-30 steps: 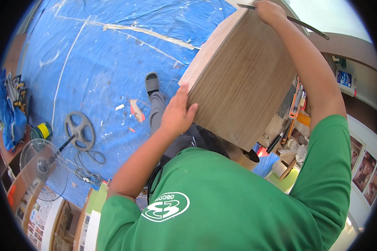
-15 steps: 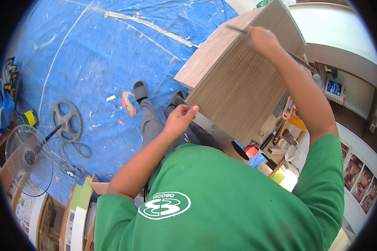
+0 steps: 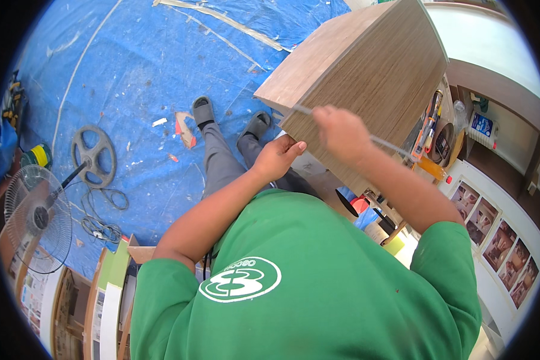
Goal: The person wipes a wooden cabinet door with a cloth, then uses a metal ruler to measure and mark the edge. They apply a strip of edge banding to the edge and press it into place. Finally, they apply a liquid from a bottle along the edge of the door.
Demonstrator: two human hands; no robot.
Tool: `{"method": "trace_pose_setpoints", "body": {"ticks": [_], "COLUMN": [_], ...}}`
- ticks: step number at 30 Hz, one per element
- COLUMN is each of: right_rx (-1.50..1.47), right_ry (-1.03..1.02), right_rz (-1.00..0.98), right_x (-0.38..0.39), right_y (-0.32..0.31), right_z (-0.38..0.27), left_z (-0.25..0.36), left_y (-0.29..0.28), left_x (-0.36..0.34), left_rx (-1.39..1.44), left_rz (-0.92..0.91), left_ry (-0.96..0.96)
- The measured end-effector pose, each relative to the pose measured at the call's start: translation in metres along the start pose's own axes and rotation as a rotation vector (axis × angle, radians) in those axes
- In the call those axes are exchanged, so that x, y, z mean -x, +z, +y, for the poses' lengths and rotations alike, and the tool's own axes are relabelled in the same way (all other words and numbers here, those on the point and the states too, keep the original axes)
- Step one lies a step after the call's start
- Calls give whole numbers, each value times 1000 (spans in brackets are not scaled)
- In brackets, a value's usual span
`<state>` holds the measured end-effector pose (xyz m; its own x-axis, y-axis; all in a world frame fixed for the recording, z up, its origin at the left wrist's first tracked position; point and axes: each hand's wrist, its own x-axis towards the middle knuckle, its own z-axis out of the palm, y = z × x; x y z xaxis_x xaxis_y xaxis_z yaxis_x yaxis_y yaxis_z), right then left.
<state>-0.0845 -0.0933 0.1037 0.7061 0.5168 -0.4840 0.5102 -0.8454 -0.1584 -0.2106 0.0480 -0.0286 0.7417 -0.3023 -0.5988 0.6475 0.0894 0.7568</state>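
Observation:
A wood-grain cabinet (image 3: 378,78), box-shaped, stands in front of me, angled from centre to upper right. My right hand (image 3: 344,133) is closed around a long thin grey file (image 3: 393,148), slightly blurred. The file lies slantwise over the cabinet's top panel, its far tip near the left front edge. At the cabinet's near corner, my left hand (image 3: 277,158) has its thumb and curled fingers closed on the panel edge. The fingertips are partly hidden there.
Blue sheeting (image 3: 144,78) covers the floor, with scraps on it. A standing fan (image 3: 40,217) and its cable are at left. Tools and an orange bottle (image 3: 433,170) lie right of the cabinet, near a white jug (image 3: 481,130). Shelving (image 3: 72,306) stands lower left.
My right hand has swept the file down and left, from the cabinet's far part toward the near corner. My left hand has moved up and right onto the panel edge.

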Motion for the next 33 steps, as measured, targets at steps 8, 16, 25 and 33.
{"method": "trace_pose_setpoints", "body": {"ticks": [8, 16, 25, 33], "right_rx": [-160, 77, -408, -817], "right_ry": [1, 356, 65, 464], "right_rz": [373, 307, 246, 533], "right_x": [-23, -64, -14, 56], "right_y": [-28, -43, 3, -10], "right_z": [34, 137, 13, 66], "left_z": [6, 64, 38, 104], "left_y": [-5, -26, -49, 18], "left_x": [3, 34, 35, -51], "left_rx": [-182, -435, -900, -1457], "left_rz": [23, 304, 388, -81], "left_ry": [1, 129, 689, 853]}}
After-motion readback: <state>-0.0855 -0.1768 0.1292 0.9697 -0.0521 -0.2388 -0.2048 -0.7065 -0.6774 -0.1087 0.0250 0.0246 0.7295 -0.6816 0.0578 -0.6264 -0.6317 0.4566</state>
